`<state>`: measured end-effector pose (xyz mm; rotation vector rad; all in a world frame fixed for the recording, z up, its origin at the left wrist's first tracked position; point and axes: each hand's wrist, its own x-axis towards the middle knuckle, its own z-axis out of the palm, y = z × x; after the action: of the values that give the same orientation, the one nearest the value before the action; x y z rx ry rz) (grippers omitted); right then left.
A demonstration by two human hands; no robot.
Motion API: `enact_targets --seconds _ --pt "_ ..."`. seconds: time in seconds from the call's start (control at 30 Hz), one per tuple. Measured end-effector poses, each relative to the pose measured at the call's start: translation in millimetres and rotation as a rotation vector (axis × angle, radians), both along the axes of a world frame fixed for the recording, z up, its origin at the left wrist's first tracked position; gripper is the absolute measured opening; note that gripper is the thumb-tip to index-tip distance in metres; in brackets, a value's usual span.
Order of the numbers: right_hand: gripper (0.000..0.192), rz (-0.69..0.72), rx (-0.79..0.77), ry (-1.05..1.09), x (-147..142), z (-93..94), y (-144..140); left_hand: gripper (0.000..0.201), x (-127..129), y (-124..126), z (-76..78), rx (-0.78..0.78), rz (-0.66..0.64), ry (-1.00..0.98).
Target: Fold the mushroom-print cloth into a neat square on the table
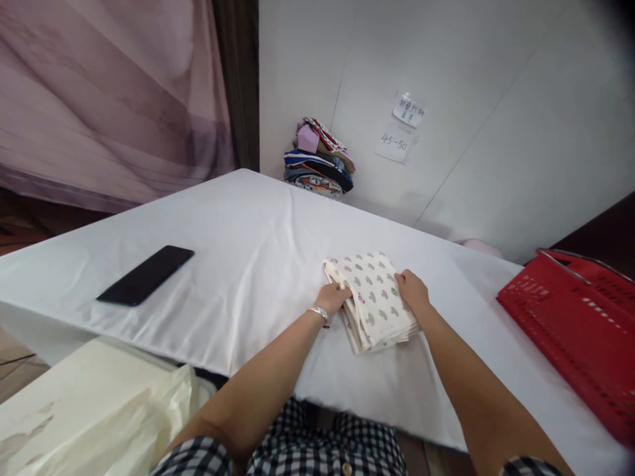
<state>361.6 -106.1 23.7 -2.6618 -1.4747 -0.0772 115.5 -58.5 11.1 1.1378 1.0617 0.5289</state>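
A folded cream cloth (374, 297) printed with grey mushroom-like shapes and a few small green and red motifs lies near the front of the white-covered table (238, 264). My left hand (332, 299), with a silver bracelet at the wrist, grips its left edge, fingers partly hidden under the top layer. On the opposite side, my right hand (413, 291) pinches the right edge between thumb and fingers. Several layers show along the cloth's lower and left edges.
A black phone-like slab (146, 274) lies on the table's left. Folded fabrics (318, 162) are stacked against the wall. A red plastic basket (570, 330) stands at right. Below left is a pale box (74, 383) with a plastic bag (143, 423). Handwritten papers (397, 142) hang behind.
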Motion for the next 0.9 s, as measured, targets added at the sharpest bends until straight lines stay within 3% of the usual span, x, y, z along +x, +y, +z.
enact_targets --seconds 0.07,0.13,0.3,0.47,0.67,0.73,0.8,0.9 --pt "0.033 -0.008 -0.015 -0.004 -0.4 -1.7 -0.4 0.016 2.6 -1.4 -0.2 -0.191 0.062 -0.178" --pt "0.033 -0.022 -0.024 0.025 1.4 -3.2 -0.7 0.017 4.9 -2.6 -1.2 -0.252 0.117 -0.228" --pt "0.035 -0.045 -0.038 0.097 8.9 -0.8 5.5 0.016 8.1 -1.4 -7.9 -0.156 0.112 -0.122" --pt "0.039 -0.055 -0.031 0.142 2.5 7.5 27.7 0.029 7.1 0.2 -12.3 -0.076 0.069 -0.082" --pt "0.038 -0.061 -0.049 0.03 -3.8 -0.8 43.6 0.017 -1.5 -6.1 -4.0 0.423 0.064 0.253" --pt "0.04 -0.078 -0.039 0.037 -1.9 -3.9 43.4 0.015 -3.2 -7.3 -1.2 0.507 0.048 0.325" --pt "0.041 -0.085 -0.028 0.066 0.0 -4.5 42.1 0.016 -3.5 -6.0 -0.5 0.473 0.045 0.308" --pt "0.042 -0.088 -0.023 0.109 1.0 -1.5 37.4 0.02 -2.7 -0.9 -2.4 0.275 0.051 0.203"
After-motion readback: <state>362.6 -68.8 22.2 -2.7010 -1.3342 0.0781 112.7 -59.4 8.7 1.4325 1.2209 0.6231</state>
